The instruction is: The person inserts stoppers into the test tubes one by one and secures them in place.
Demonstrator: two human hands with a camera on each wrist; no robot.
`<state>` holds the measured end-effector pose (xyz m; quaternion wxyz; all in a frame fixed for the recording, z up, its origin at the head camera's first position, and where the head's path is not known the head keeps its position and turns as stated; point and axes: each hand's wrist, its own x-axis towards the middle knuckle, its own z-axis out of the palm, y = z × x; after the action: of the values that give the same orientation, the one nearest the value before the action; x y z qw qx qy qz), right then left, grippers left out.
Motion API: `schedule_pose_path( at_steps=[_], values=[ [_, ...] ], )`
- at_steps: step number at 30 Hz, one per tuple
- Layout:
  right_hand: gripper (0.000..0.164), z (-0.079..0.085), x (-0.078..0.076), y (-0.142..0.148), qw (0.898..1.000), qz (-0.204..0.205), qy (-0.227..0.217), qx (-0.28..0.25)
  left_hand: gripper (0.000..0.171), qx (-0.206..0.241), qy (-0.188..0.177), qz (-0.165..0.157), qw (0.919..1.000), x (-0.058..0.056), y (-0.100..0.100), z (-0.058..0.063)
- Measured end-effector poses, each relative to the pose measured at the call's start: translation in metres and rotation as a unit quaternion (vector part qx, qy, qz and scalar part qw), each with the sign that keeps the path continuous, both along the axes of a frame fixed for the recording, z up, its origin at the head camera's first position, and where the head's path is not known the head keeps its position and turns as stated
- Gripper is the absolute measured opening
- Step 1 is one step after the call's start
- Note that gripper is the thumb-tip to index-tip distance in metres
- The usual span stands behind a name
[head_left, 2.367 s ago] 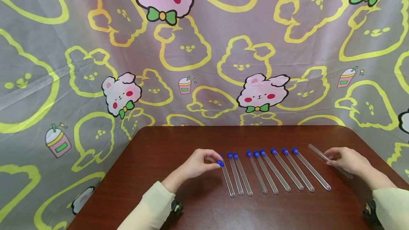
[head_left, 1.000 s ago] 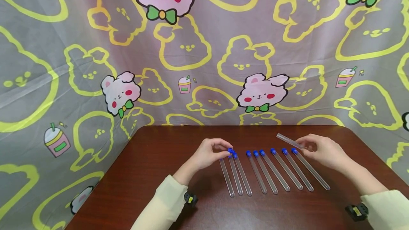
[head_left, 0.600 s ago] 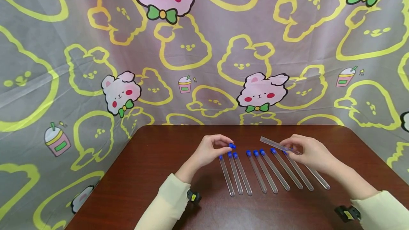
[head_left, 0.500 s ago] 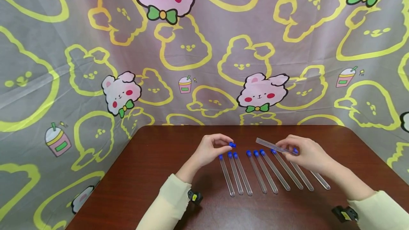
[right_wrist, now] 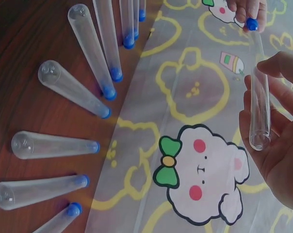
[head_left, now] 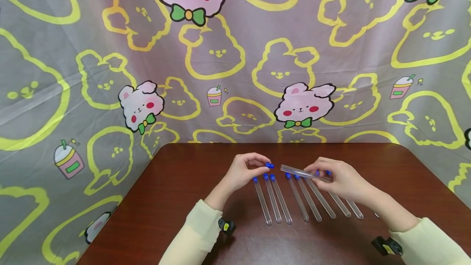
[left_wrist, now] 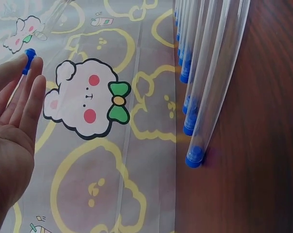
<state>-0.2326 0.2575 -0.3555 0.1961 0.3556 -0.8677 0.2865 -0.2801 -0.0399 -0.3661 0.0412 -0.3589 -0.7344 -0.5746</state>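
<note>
My left hand (head_left: 241, 171) pinches a small blue cap (head_left: 270, 165) between thumb and fingers, its narrow end towards the right. A clear test tube (head_left: 294, 170) without a cap is in my right hand (head_left: 340, 178), its mouth pointing left at the cap with a short gap between them. In the right wrist view the tube's round bottom (right_wrist: 259, 141) lies by the palm. Below the hands, several capped test tubes (head_left: 277, 203) lie in a row on the table, blue ends away from me. My right hand hides part of the right-hand ones.
The dark red-brown wooden table (head_left: 191, 162) has rounded far corners. A patterned curtain (head_left: 220, 122) hangs right behind its far edge and along the left. In the left wrist view the leftmost capped tube (left_wrist: 204, 126) lies nearest that camera.
My right hand has picked the uncapped tube up from the table's right side and carried it left over the row. My left hand has lifted the cap and moved a little right.
</note>
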Motion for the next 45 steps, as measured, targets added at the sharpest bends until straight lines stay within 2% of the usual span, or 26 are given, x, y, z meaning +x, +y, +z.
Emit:
schedule_pose_path(
  at_steps=[4, 7, 11, 18, 21, 29, 37, 45],
  values=[
    [0.040, 0.001, 0.001, -0.003, 1.000, 0.003, -0.004, 0.001, 0.020, 0.002, -0.002, -0.004, 1.0000, 0.012, 0.002, 0.015],
    [0.040, 0.001, 0.001, -0.005, 1.000, 0.001, -0.018, 0.000, 0.020, 0.001, -0.007, -0.009, 0.9999, 0.014, 0.003, 0.016],
    [0.040, 0.000, 0.000, -0.008, 1.000, 0.006, -0.031, -0.005, 0.020, -0.001, -0.013, -0.018, 0.9997, 0.014, 0.004, 0.014],
    [0.041, -0.002, -0.001, -0.010, 0.999, 0.016, -0.033, -0.014, 0.022, 0.004, -0.025, -0.021, 0.9995, -0.001, 0.005, -0.008],
    [0.040, -0.003, -0.001, -0.011, 0.999, 0.022, -0.038, -0.021, 0.021, 0.011, -0.019, -0.025, 0.9995, -0.003, 0.005, -0.012],
    [0.036, -0.003, -0.002, -0.012, 0.996, 0.048, -0.066, -0.044, 0.020, 0.014, -0.012, -0.027, 0.9995, -0.003, 0.002, -0.013],
    [0.030, -0.004, -0.001, -0.010, 0.994, 0.054, -0.075, -0.050, 0.020, 0.019, -0.054, -0.086, 0.9946, -0.003, -0.001, -0.009],
    [0.025, -0.001, 0.004, -0.013, 0.991, 0.082, -0.076, -0.075, 0.016, -0.007, -0.090, -0.095, 0.9914, 0.002, -0.002, -0.002]
  ],
)
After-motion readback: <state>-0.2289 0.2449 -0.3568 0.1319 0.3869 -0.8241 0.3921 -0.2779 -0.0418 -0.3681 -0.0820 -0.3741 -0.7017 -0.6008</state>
